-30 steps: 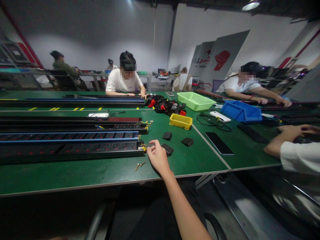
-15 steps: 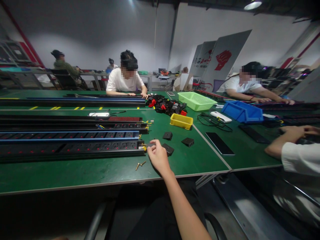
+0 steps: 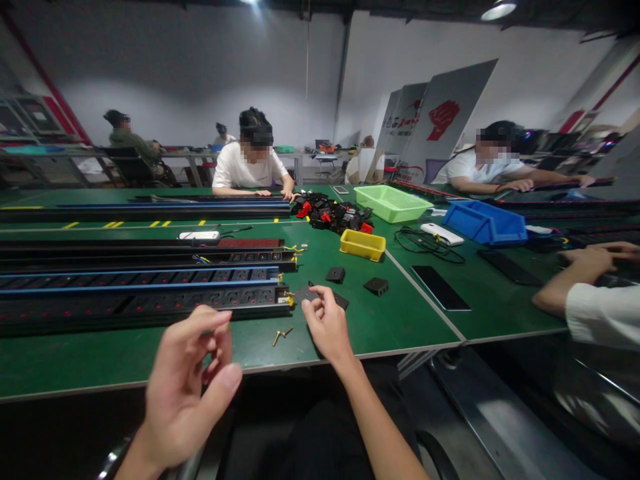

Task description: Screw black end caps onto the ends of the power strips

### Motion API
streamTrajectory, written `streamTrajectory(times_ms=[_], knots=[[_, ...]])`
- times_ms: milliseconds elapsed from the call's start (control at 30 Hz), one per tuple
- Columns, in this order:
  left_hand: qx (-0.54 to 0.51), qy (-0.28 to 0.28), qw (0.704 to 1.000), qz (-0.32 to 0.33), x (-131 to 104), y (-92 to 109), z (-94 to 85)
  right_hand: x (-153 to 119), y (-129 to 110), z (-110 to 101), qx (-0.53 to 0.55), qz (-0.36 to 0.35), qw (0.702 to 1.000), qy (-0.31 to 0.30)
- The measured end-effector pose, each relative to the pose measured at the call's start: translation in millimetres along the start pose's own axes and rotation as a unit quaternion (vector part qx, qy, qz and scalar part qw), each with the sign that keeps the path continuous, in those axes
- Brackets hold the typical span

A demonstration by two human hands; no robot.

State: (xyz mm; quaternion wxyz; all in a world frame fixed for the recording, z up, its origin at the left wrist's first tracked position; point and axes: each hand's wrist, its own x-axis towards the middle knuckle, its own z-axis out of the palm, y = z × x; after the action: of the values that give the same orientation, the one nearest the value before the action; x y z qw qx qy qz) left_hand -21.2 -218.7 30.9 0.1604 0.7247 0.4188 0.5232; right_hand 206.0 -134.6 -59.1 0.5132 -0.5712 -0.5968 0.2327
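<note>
My left hand (image 3: 187, 393) is raised over the table's front edge, fingers curved and apart from the thumb, with nothing in it. My right hand (image 3: 327, 327) has its thumb and fingers closed on a dark flat end cap (image 3: 306, 294). That cap is beside the right end of the nearest power strip (image 3: 200, 303), where short yellow wires (image 3: 289, 300) stick out. Partly behind my right fingers lies another black end cap (image 3: 342, 301). Two brass screws (image 3: 281, 335) rest on the green table (image 3: 390, 327) between my hands.
Two more black caps (image 3: 376, 287) sit farther right, near a yellow bin (image 3: 363, 245). Behind are a heap of black and red parts (image 3: 333, 212), a green basket (image 3: 393, 203) and a blue bin (image 3: 484, 222). A phone (image 3: 440, 288) lies rightward. Co-workers sit across and at right.
My left hand has come up into view from below. My right hand has shifted slightly right and down, and more of the dark cap shows at its fingertips.
</note>
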Motion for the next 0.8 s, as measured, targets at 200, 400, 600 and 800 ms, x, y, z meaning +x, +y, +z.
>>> streamTrajectory(times_ms=[200, 400, 600, 800], knots=[[0.191, -0.072, 0.978, -0.039, -2.6, -94.5, 18.1, -14.1, 25.9, -77.3, -0.117, 0.016, 0.985, 0.126], [0.279, 0.049, 0.956, -0.081, -7.5, -111.8, 29.9, -20.0, 68.4, -121.4, -0.188, 0.061, 0.965, 0.173], [0.335, 0.055, 0.935, -0.098, -6.9, -105.4, 36.6, -18.5, 71.6, -114.5, -0.315, 0.121, 0.937, 0.093], [0.385, 0.072, 0.91, -0.132, -11.7, -102.7, 38.1, -15.8, 67.6, -113.3, -0.345, 0.13, 0.927, 0.069]])
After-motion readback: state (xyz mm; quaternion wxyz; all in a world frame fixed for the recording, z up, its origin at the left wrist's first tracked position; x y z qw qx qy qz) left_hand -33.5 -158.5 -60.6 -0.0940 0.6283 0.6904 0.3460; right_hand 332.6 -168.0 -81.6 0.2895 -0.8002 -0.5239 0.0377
